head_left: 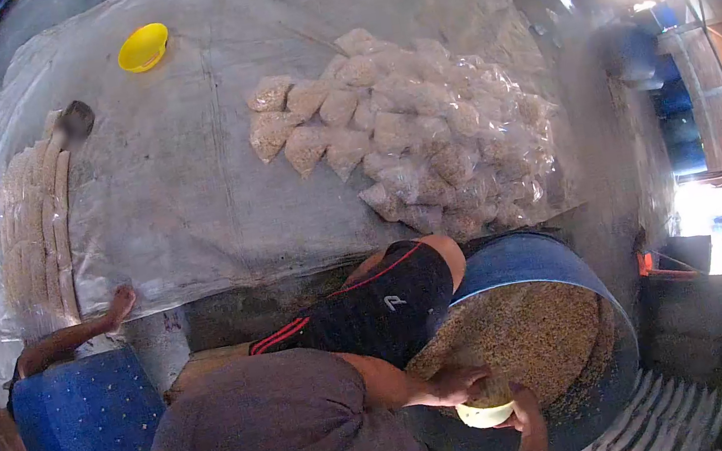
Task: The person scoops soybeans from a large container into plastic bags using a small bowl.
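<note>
My right hand holds the right rim of a pale yellow bowl, thumb and fingers pressed on it. Just left of and above the bowl, my left hand has its fingers bent together over the tan contents; what they grip is too small to tell. Both hands and the bowl are over a large blue barrel, open toward me and holding a heap of loose tan grains.
Many clear bags of pale pieces lie piled on a grey sheet. At its left are long filled bags and a dark round object; farther back, a yellow basin. Another person's bare limb is beside a blue surface.
</note>
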Motion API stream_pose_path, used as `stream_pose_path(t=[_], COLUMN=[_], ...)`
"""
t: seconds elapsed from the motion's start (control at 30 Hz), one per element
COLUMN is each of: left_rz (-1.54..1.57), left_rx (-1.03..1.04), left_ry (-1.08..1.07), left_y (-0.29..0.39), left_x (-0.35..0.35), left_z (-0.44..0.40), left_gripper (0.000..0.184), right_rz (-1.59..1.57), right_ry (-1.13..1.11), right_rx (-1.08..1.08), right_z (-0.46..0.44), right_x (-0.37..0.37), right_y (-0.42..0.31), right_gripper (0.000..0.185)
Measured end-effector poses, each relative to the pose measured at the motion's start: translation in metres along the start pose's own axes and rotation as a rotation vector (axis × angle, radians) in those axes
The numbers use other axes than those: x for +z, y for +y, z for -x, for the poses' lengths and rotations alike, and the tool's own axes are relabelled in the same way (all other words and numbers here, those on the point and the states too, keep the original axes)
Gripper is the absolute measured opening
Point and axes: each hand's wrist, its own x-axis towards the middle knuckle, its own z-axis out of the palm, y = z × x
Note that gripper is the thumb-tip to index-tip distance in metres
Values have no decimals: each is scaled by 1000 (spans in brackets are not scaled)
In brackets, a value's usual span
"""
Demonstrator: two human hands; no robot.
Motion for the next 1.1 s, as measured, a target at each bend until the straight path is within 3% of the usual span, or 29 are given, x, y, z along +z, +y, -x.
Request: stream_pose_path(t=[0.1,0.13,0.17,0.23,0.27,0.3,0.37,0.43,0.5,0.57,0.67,0.73,0.8,0.83,0.93,0.97,1.03,1.1], left_rz=[79,105,133,294,373,200,466,157,86,-90,-39,-76,-79,-333,-568,-369,274,-582], left_rx=[-30,-52,-64,-81,-94,-7,-66,-131,52,-61,-28,-30,24,47,112,122,-293,35], left_ry=[-36,-29,-14,-73,-101,-54,-39,-45,0,131,139,146,178,153,-312,-429,-638,-525], left_y=[10,8,6,-23,-38,-32,-62,-13,3,2,-12,-3,15,28,72,94,89,127], left_x=[-14,-17,-11,16,29,8,40,-9,-32,-25,-16,-28,-43,-57,-103,-117,-145,-161], left_z=[-10,-7,-7,2,6,8,-9,-13,-14,-11,-6,-12,-19,-22,-52,-59,-80,-78], left_gripper=[27,25,23,32,37,41,32,16,10,11,20,21,21,17,23,22,35,54], right_rz=[3,47,66,-132,9,5,102,248,403,489,447,362,330,331,194,85,-135,-365], right_ry=[83,-3,57,-86,4,68,115,194,380,673,918,917,762,819,946,952,928,846], right_rx=[-92,-50,23,100,62,-14,-117,-168,-213,-342,-452,-421,-366,-415,-546,-601,-732,-848], right_z=[3,-22,2,-80,-61,-50,-58,-59,-56,-57,-71,-87,-97,-96,-22,13,48,75], right_x=[-8,-21,3,-38,-20,-15,-27,-43,-44,12,83,85,73,71,66,63,58,51], right_y=[1,17,-19,56,34,25,16,9,15,31,40,47,47,46,21,14,11,11], right_gripper=[76,75,70,62,63,65,60,55,49,44,37,32,31,31,29,27,27,31])
